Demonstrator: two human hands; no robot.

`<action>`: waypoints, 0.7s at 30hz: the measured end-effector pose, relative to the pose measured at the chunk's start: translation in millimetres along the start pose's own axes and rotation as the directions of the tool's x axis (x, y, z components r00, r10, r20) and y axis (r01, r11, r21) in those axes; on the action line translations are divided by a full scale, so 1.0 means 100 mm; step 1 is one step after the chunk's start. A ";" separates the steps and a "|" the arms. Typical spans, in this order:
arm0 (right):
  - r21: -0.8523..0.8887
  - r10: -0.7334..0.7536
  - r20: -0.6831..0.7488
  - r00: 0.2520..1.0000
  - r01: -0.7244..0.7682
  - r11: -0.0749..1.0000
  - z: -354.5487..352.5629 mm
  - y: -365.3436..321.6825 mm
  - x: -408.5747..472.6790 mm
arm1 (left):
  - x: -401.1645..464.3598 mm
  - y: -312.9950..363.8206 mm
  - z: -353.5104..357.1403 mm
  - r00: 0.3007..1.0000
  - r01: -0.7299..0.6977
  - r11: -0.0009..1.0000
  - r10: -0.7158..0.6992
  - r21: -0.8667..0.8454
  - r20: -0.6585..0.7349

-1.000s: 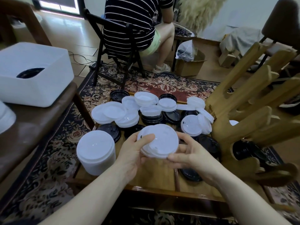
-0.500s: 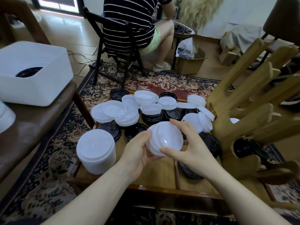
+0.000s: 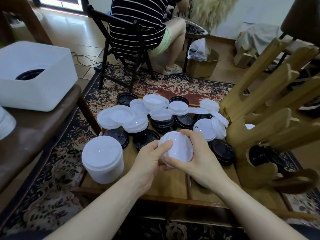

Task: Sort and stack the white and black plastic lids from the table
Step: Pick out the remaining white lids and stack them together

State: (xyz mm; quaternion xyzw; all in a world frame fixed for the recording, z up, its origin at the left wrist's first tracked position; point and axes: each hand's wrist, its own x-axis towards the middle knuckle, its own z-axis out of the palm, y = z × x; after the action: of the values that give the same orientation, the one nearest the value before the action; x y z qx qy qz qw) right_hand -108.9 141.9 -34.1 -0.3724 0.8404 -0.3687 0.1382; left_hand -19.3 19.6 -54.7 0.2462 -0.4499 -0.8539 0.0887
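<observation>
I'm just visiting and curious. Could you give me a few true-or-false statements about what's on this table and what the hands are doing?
1. Both hands hold white lids above the table. True: left hand, right hand.
2. The tall stack of white lids stands to the right of the hands. False: it stands to their left.
3. Only white lids lie on the wooden table. False: black lids lie there too.
4. The white bin on the left holds something black. True.

white lids (image 3: 176,148), black lids (image 3: 222,151), floral rug (image 3: 57,153)
</observation>
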 end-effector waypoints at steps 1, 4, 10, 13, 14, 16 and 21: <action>0.009 0.017 0.018 1.000 -0.018 1.000 0.01 -0.01 -0.01 | 0.00 -0.01 0.00 1.000 0.005 1.000 -0.004 0.002 -0.014; 0.060 0.064 0.097 0.993 -0.070 0.996 -0.02 0.00 -0.01 | 0.01 -0.02 0.01 0.997 0.004 1.000 -0.003 0.014 -0.071; 0.077 0.042 0.124 0.991 -0.051 0.996 -0.05 0.05 0.00 | 0.00 0.00 0.02 0.995 0.001 1.000 0.000 0.016 -0.096; 0.057 0.008 0.127 0.992 -0.015 0.998 -0.07 0.08 0.02 | 0.00 0.00 0.03 0.997 -0.004 1.000 0.005 0.012 -0.078; 0.057 -0.003 0.128 0.992 -0.004 0.998 -0.08 0.10 0.03 | 0.00 0.01 0.03 0.997 -0.008 1.000 0.009 0.014 -0.076; 0.068 -0.017 0.136 0.991 0.008 0.998 -0.10 0.15 0.05 | 0.02 0.02 0.01 0.998 -0.021 1.000 0.022 0.019 -0.061; 0.076 -0.024 0.249 0.968 0.006 0.997 -0.19 0.22 0.11 | 0.05 -0.01 -0.08 0.999 -0.015 1.000 0.015 0.024 -0.034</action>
State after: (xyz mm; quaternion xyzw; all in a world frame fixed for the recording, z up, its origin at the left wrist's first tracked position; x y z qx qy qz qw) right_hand -137.1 153.5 -36.2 -0.4169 0.7991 -0.3509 0.2540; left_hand -20.1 12.5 -61.1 0.2582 -0.4603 -0.8435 0.0998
